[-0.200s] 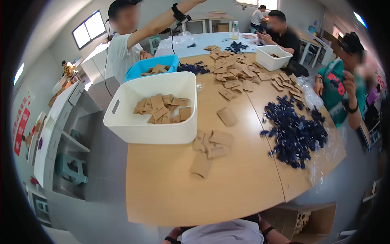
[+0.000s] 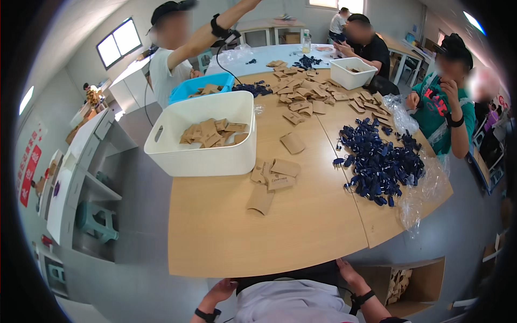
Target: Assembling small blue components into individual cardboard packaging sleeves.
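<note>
Both hands sit low at the near table edge: left hand [image 2: 219,293] and right hand [image 2: 350,273] rest loosely open against the body, gripping nothing. Nearest on the wooden table [image 2: 226,237] lie a few brown paper sleeves [image 2: 272,180]. Behind them stands a white bin [image 2: 202,156] holding more. Right of these, a pile of dark blue clips [image 2: 379,161] rests on clear plastic. Under the right hand, an open cardboard box [image 2: 414,282] sits on the floor.

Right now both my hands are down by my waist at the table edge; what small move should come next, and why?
Probably reach the right hand forward to the small cluster of brown card sleeves beside the white bin. Both the right and the left hand look empty, those sleeves are the nearest loose pieces, and the bin already holds similar ones.
</note>
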Available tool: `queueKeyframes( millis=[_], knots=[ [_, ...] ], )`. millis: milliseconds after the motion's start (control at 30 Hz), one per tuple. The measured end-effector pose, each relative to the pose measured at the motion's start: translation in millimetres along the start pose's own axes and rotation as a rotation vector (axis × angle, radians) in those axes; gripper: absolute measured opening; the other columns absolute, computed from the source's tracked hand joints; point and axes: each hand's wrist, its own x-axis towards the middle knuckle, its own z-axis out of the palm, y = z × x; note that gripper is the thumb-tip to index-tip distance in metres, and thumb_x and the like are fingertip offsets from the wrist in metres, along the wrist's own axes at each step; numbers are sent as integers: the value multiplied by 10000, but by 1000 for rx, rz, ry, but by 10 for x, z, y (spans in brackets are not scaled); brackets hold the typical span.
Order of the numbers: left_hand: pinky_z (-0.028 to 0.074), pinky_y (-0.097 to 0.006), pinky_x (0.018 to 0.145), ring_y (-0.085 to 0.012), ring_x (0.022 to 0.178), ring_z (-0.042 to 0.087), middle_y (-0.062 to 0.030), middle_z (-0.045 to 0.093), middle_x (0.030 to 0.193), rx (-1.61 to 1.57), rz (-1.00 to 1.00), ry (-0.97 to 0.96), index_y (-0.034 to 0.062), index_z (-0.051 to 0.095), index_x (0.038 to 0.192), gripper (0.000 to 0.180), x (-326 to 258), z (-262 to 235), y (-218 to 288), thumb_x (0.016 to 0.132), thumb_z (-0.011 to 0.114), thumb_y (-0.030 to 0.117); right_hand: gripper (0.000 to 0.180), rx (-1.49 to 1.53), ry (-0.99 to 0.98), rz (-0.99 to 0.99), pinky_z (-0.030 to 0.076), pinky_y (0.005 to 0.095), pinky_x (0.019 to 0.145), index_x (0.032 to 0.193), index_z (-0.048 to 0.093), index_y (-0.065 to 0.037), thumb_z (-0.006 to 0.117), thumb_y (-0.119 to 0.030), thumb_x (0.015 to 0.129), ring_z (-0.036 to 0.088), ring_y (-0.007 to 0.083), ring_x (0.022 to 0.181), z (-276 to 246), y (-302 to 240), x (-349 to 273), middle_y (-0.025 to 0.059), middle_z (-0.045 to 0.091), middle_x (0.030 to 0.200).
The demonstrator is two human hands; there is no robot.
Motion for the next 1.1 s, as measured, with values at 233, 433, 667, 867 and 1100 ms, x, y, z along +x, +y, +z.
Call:
queueKeyframes(
  millis=[233, 433, 667, 867, 1100],
  knots=[
    [423, -333, 997, -237, 1184, 556, -102, 603, 1258, -137, 502, -369, 43, 475, 1345, 408, -1166, -955, 1403, 993, 511, 244, 254, -305, -223, -366, 509, 288, 851, 1104, 652, 41, 557, -127, 938, 678, 194, 939, -69, -1621, -886, 150, 713, 1001],
    [446, -364, 969, -283, 1144, 568, -142, 574, 1268, 82, 819, -195, 25, 416, 1351, 437, -781, -1483, 2443, 973, 530, 212, 131, -130, 143, -631, 512, 301, 582, 834, 669, 36, 618, -79, 872, 652, 174, 640, -118, -1679, -836, 91, 653, 665],
    [407, -432, 1016, -361, 1230, 481, -220, 497, 1315, 148, 855, 164, -14, 360, 1361, 546, 559, -1694, 2908, 929, 578, 237, 66, -490, 517, -1015, 424, 353, 519, 814, 636, 5, 615, -54, 838, 577, 251, 563, -56, -1853, -550, 115, 579, 646],
    [311, -466, 1105, -412, 1382, 282, -231, 252, 1525, 335, 677, 356, -2, 250, 1455, 682, 1664, -1808, 3130, 918, 586, 250, 89, -741, 505, -1075, 495, 406, 598, 924, 647, -47, 657, -126, 886, 612, 341, 692, 23, -1970, -480, 158, 638, 823],
    [227, -483, 1148, -415, 1426, 203, -208, 184, 1565, 608, 809, 387, 33, 302, 1459, 631, 2279, -1755, 3271, 943, 535, 312, 100, -695, 517, -1040, 495, 395, 593, 929, 641, -59, 634, -155, 902, 612, 315, 674, 67, -2070, -428, 128, 641, 808]
  ],
)
